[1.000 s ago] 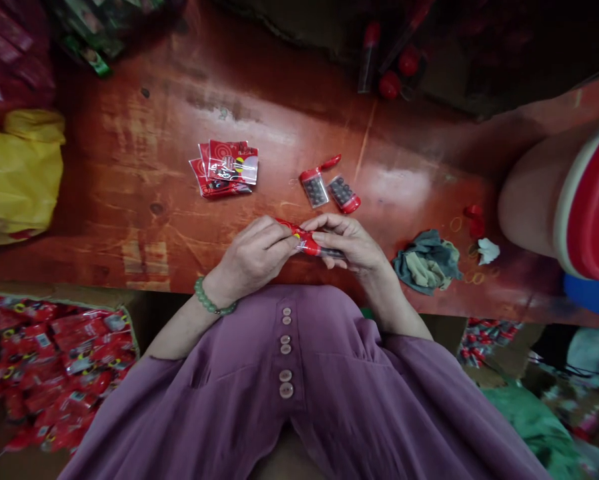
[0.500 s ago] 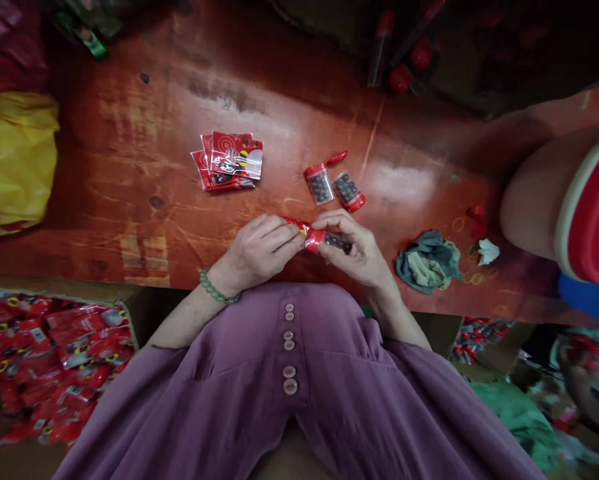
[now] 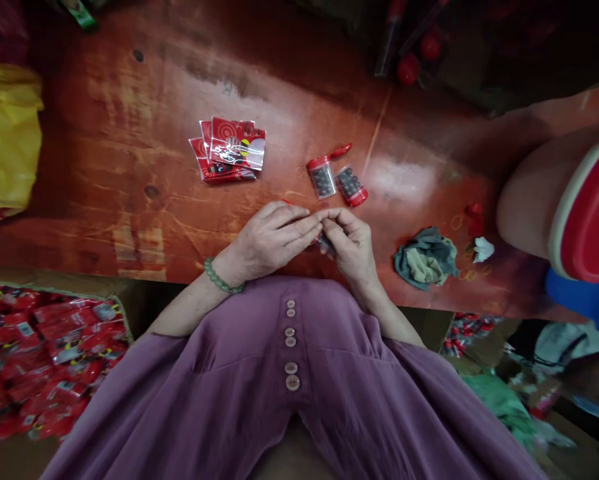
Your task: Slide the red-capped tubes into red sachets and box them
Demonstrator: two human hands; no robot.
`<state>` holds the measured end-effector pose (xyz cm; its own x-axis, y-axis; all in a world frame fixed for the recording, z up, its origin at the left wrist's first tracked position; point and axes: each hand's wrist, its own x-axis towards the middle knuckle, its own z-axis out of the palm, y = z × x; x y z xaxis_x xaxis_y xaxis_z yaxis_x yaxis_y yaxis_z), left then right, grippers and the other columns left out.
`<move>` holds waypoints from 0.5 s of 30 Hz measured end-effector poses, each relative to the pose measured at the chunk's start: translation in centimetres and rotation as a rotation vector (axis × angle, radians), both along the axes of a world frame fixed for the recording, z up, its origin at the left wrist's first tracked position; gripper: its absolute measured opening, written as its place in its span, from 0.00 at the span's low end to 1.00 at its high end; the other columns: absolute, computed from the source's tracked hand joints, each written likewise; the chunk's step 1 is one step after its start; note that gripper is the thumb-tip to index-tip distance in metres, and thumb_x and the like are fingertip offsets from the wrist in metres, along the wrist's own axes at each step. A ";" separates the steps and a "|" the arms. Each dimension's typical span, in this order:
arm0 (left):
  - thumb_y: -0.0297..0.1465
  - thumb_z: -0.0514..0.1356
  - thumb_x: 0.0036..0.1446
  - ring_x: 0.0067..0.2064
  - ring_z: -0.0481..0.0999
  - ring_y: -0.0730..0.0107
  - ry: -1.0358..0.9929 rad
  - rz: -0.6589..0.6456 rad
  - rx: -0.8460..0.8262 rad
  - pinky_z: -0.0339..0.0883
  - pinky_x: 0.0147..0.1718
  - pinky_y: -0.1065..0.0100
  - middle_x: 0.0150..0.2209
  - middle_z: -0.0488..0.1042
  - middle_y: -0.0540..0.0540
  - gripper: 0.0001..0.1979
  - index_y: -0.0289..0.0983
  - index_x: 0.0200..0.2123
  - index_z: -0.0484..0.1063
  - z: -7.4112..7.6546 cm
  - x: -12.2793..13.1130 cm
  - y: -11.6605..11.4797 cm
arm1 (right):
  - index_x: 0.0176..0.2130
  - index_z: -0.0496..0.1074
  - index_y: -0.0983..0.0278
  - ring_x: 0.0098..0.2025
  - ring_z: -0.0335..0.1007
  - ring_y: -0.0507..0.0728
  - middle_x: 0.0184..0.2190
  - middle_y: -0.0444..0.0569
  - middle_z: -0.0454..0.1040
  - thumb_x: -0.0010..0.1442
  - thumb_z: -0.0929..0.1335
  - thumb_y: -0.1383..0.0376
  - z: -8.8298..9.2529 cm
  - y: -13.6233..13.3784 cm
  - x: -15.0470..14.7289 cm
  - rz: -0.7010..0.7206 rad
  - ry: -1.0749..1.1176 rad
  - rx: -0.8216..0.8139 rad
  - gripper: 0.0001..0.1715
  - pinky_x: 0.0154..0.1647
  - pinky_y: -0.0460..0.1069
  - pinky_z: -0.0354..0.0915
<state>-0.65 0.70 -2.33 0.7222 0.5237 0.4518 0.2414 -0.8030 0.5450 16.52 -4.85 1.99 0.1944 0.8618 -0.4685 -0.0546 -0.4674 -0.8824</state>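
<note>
My left hand [image 3: 272, 239] and my right hand [image 3: 348, 244] meet fingertip to fingertip at the near edge of the red wooden table [image 3: 129, 167]. Both are closed around a small clear vial of dark beads [image 3: 324, 243], most of it hidden by the fingers; a sliver of red packet shows behind the left fingers. Just beyond my hands lie two more clear vials with red caps [image 3: 335, 181], full of dark beads. A small stack of red printed packets [image 3: 228, 157] lies to their left.
A yellow plastic bag [image 3: 7, 133] lies at the table's left end. A crumpled grey-green cloth [image 3: 424, 257] and loose rubber bands sit to the right, beside a large tub with a red lid [image 3: 574, 207]. A box of red packets [image 3: 44, 353] stands below at left.
My hands have drawn closer together and now cover the vial and red packet that showed between them earlier. The view has shifted slightly downward.
</note>
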 end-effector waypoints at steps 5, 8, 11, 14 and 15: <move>0.42 0.64 0.61 0.65 0.67 0.50 -0.157 0.228 -0.384 0.57 0.65 0.47 0.60 0.73 0.42 0.24 0.43 0.58 0.70 0.9 -0.4 -0.6 | 0.38 0.74 0.60 0.19 0.61 0.44 0.28 0.39 0.71 0.64 0.66 0.60 0.0 0.1 -0.5 -0.046 -0.054 0.151 0.08 0.19 0.43 0.60; 0.49 0.68 0.52 0.62 0.70 0.52 -0.514 0.426 -0.868 0.65 0.61 0.53 0.61 0.71 0.39 0.36 0.43 0.61 0.67 1.7 -0.5 -1.6 | 0.38 0.76 0.59 0.29 0.70 0.48 0.35 0.43 0.74 0.65 0.66 0.65 -0.3 0.6 -0.6 -0.067 -0.217 0.361 0.08 0.31 0.46 0.68; 0.49 0.68 0.53 0.47 0.80 0.61 -0.738 0.368 -1.456 0.74 0.48 0.62 0.47 0.80 0.41 0.25 0.39 0.48 0.77 2.6 0.0 -2.2 | 0.38 0.76 0.59 0.42 0.73 0.53 0.37 0.45 0.75 0.65 0.65 0.69 -1.0 1.2 -1.4 -0.011 -0.369 0.567 0.09 0.45 0.50 0.70; 0.44 0.71 0.50 0.36 0.79 0.68 -0.819 0.359 -1.716 0.74 0.42 0.67 0.33 0.81 0.45 0.18 0.35 0.32 0.79 3.3 0.8 -2.0 | 0.42 0.74 0.59 0.43 0.73 0.54 0.39 0.46 0.74 0.66 0.64 0.68 -1.7 1.5 -2.4 0.049 -0.398 0.607 0.09 0.45 0.52 0.70; 0.42 0.72 0.48 0.34 0.78 0.70 -0.852 0.395 -1.728 0.74 0.41 0.68 0.31 0.80 0.46 0.16 0.35 0.30 0.79 3.5 1.0 -1.8 | 0.43 0.73 0.59 0.43 0.73 0.54 0.40 0.47 0.74 0.66 0.65 0.66 -1.8 1.5 -2.6 0.059 -0.389 0.584 0.08 0.45 0.52 0.71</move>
